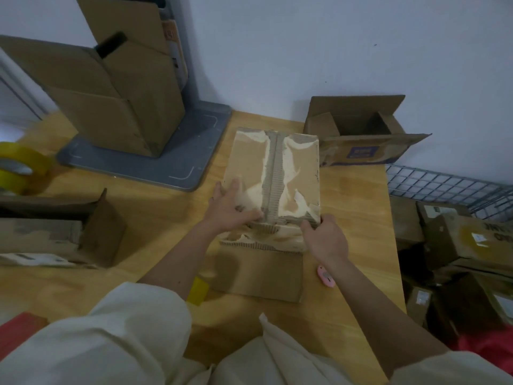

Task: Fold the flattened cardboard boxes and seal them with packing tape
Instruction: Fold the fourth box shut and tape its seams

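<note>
A wooden worktop (155,218) carries a torn cardboard box (273,176). The left hand (236,207) presses flat on its top; the right hand (324,237) pinches its near corner

Counts from the head view:
- hands: 2, left hand (231,207) and right hand (323,236)
- cardboard boxes on table (155,218): 4 – centre box (291,162), open box (358,126) far right, tall box (116,101) far left, side-lying box (91,232) near left
- tape roll (20,166): 1, yellow, left edge
- pink cutter (326,276): 1
- boxes in the heap (458,240) right of table: several, exact count unclear
</note>
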